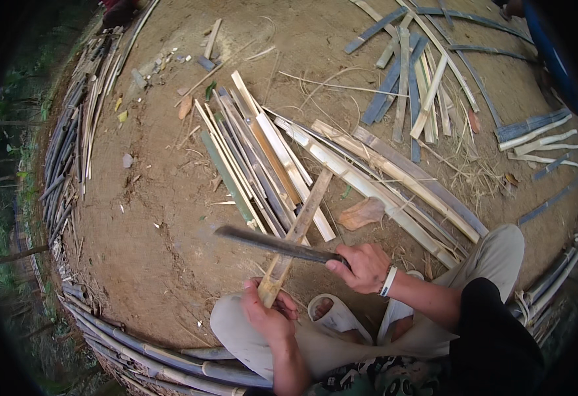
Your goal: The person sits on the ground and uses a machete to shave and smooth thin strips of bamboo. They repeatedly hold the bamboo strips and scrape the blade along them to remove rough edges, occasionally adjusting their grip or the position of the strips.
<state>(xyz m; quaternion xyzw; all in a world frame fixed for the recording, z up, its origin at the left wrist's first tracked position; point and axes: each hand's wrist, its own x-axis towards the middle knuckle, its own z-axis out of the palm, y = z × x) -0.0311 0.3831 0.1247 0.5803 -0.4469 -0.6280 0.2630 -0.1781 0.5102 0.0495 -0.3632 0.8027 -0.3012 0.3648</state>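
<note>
My right hand (365,267) is closed round the handle of a long dark-bladed machete (252,237), which points to the left. In my left hand (269,317) is the near end of a split bamboo strip (312,203), slanting up and away to the right. The machete's blade crosses over the strip; I cannot tell whether it touches or cuts in. Just beyond lies a bundle of split bamboo strips (262,158) on the ground. Longer split bamboo pieces (368,178) lie to its right, close to a dry brown leaf (360,214).
Bamboo poles (170,363) lie by my left knee, with more poles (540,290) at the right. Thin sticks (68,145) are piled at the far left. Bamboo slats (404,86) and shavings (464,175) litter the far right. Another person's blue clothing (556,59) shows at the right rim.
</note>
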